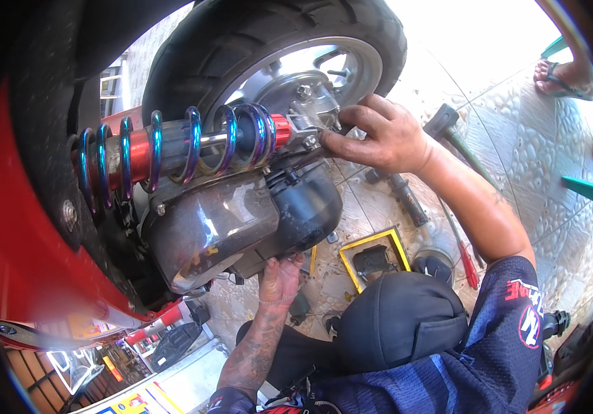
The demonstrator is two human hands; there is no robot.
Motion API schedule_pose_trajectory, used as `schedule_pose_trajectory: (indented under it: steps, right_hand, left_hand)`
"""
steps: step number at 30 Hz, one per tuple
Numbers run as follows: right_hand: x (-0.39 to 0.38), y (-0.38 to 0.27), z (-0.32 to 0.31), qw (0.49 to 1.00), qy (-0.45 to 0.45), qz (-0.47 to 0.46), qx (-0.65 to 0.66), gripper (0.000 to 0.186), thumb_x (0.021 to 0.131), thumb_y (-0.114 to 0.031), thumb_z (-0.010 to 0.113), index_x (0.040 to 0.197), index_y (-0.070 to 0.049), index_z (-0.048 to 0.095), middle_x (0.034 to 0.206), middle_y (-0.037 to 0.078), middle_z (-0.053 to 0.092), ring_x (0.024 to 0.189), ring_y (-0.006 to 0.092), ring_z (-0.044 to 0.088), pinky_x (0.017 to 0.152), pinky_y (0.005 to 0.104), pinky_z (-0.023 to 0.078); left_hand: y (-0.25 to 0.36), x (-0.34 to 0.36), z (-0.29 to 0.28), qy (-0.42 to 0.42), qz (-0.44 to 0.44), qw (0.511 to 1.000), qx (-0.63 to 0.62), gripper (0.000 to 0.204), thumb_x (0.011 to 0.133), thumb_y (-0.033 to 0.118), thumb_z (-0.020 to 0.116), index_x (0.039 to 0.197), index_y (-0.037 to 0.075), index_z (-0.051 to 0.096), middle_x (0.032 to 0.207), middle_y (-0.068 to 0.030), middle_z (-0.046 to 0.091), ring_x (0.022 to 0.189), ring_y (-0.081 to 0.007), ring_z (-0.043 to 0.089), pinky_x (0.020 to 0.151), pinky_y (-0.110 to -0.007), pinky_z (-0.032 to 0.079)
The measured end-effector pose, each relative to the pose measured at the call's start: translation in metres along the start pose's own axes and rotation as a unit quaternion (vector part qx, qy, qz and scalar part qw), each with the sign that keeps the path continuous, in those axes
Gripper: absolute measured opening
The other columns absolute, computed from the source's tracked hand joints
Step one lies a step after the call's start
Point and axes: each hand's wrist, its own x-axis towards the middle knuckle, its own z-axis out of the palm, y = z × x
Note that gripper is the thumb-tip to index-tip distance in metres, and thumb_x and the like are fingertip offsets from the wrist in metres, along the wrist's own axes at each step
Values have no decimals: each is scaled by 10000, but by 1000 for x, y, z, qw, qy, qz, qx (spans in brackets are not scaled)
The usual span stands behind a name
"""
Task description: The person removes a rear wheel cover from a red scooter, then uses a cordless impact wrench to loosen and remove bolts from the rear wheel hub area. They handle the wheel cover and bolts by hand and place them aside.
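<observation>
My right hand (382, 134) reaches in beside the wheel hub, thumb and fingers bent around something small I cannot make out. It is next to the lower mount of a shock absorber (200, 141) with a blue-purple spring and red ends. My left hand (282, 277) grips the lower edge of a black plastic cover (307, 210), its fingertips partly hidden by it. That cover adjoins a dark grey glossy housing (213, 224) under the spring. The scooter's wheel (275, 65), with a black tyre, stands behind.
On the tiled floor lie a hammer (458, 138), a dark cylindrical tool (409, 200), a red-handled screwdriver (467, 265) and a yellow-rimmed tray (400, 245). My bent knee (403, 317) is close below. Red bodywork (27, 228) borders the left. Someone's sandalled foot (565, 79) is at the upper right.
</observation>
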Motion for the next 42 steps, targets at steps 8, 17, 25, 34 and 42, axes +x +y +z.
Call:
schedule_pose_trajectory:
  steps: [8, 17, 25, 34, 42]
  right_hand:
    - [3, -2, 2, 997, -29, 25, 63, 260, 802, -274, 723, 1040, -188, 666, 837, 24, 533, 718, 197, 594, 572, 333, 520]
    - [0, -11, 4, 972, -57, 119, 194, 269, 850, -327, 717, 1059, -163, 677, 820, 50, 539, 730, 241, 616, 616, 383, 527]
    - [10, -11, -14, 990, -72, 86, 82, 287, 812, -316, 751, 1046, -161, 691, 863, 46, 562, 765, 250, 623, 623, 382, 527]
    - [9, -18, -15, 928, -147, 244, 241, 326, 831, -352, 772, 1049, -116, 719, 841, 108, 604, 790, 289, 652, 630, 428, 520]
    - [2, -31, -11, 983, -56, 163, 66, 321, 769, -291, 809, 1053, -170, 718, 870, 71, 593, 769, 258, 635, 636, 389, 526]
  left_hand:
    - [7, -2, 11, 20, 14, 999, 35, 449, 846, 413, 798, 1179, 143, 665, 1080, -36, 706, 1032, -197, 650, 963, -401, 492]
    - [6, 0, 15, 14, 15, 999, 43, 500, 857, 423, 784, 1243, 138, 641, 1091, -46, 709, 1053, -209, 645, 957, -395, 501]
    - [6, -1, 15, 13, 5, 999, 34, 496, 858, 428, 784, 1232, 136, 639, 1058, -53, 708, 1027, -208, 637, 950, -395, 483]
    - [7, 1, 19, 16, 1, 1000, 26, 465, 859, 419, 787, 1210, 149, 646, 1098, -31, 685, 1033, -183, 626, 976, -399, 479]
    - [8, 0, 26, 27, 2, 999, 17, 453, 857, 402, 794, 1198, 142, 647, 1113, -27, 679, 1027, -176, 619, 984, -398, 480]
